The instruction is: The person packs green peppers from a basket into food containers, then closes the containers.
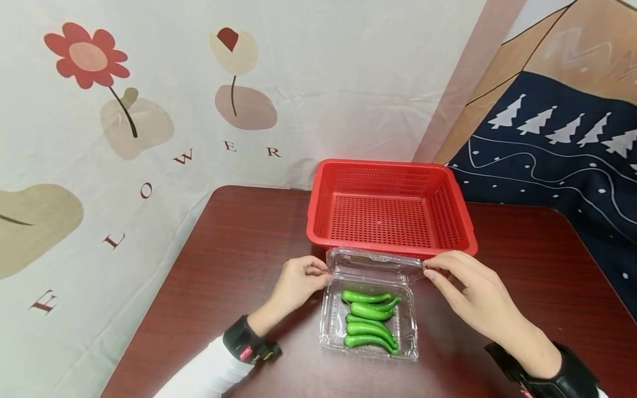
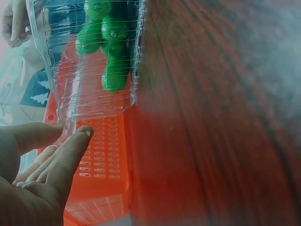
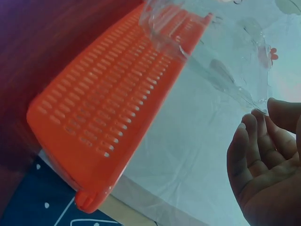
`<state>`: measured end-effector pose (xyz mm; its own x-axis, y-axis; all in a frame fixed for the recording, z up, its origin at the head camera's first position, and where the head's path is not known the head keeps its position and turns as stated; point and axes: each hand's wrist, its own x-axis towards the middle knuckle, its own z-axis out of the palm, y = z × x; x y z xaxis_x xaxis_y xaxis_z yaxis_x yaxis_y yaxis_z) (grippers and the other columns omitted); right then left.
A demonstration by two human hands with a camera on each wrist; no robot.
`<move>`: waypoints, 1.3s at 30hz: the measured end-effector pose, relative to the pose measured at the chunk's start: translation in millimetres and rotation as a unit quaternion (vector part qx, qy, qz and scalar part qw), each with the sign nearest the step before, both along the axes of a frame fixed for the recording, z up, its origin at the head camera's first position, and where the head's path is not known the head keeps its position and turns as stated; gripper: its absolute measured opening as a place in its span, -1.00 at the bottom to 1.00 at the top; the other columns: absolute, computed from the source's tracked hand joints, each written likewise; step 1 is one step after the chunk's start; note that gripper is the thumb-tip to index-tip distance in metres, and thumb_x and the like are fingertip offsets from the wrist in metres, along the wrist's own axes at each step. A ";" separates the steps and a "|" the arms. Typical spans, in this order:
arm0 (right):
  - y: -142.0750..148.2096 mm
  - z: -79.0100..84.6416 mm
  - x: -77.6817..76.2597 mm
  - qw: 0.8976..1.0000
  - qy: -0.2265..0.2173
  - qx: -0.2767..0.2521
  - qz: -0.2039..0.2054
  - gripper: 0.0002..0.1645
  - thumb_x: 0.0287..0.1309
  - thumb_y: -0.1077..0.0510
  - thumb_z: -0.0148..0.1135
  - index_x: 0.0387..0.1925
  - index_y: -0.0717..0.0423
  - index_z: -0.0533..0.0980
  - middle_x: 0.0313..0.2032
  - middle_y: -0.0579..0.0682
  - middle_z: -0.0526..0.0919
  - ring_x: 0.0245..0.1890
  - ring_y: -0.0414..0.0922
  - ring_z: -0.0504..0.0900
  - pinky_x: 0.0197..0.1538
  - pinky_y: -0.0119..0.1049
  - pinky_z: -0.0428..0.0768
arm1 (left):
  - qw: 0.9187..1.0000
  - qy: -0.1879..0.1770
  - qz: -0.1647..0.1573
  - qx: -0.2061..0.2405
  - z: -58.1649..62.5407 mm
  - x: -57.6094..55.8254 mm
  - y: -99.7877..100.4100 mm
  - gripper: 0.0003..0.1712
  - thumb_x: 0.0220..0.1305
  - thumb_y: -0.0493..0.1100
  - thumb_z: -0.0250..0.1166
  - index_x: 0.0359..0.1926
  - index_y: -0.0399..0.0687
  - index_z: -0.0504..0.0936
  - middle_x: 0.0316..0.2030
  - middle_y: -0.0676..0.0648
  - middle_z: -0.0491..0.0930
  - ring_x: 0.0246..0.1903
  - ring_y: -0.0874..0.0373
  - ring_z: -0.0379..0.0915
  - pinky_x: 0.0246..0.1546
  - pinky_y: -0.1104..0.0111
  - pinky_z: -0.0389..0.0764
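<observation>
A clear plastic clamshell box point(image 1: 325, 331) rests on the table with its lid point(image 1: 373, 264) raised at the far side. Several green chili peppers point(image 1: 368, 312) lie side by side in its base. My left hand point(image 1: 297, 283) pinches the box's left side near the hinge between thumb and fingers, which the left wrist view shows closely. With thumb and fingertips, my right hand point(image 1: 473, 290) pinches the right edge of the lid. In the right wrist view, that lid point(image 3: 216, 70) reaches across to the thumb tip.
Just behind the box stands a red perforated plastic basket point(image 1: 318, 221) with nothing in it. Both sit on a dark reddish-brown wooden table point(image 1: 239, 237). A white flower-print cloth point(image 1: 323, 83) hangs behind, beside a dark blue cloth with white trees point(image 1: 542, 160).
</observation>
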<state>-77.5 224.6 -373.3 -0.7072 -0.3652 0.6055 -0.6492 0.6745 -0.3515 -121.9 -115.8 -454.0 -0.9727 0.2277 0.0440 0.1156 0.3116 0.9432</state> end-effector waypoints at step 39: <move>-8.0 -35.0 46.3 0.989 0.054 0.032 0.135 -0.68 0.59 -0.07 0.06 -0.27 -0.16 0.66 -0.24 -0.32 0.58 -0.25 -0.40 0.52 -0.31 -0.55 0.58 | 0.992 -0.115 -0.026 0.050 20.3 23.3 -22.1 -0.57 0.44 -0.22 0.35 0.15 -0.46 0.52 -0.25 -0.41 0.72 -0.30 -0.33 0.72 -0.28 -0.05 0.83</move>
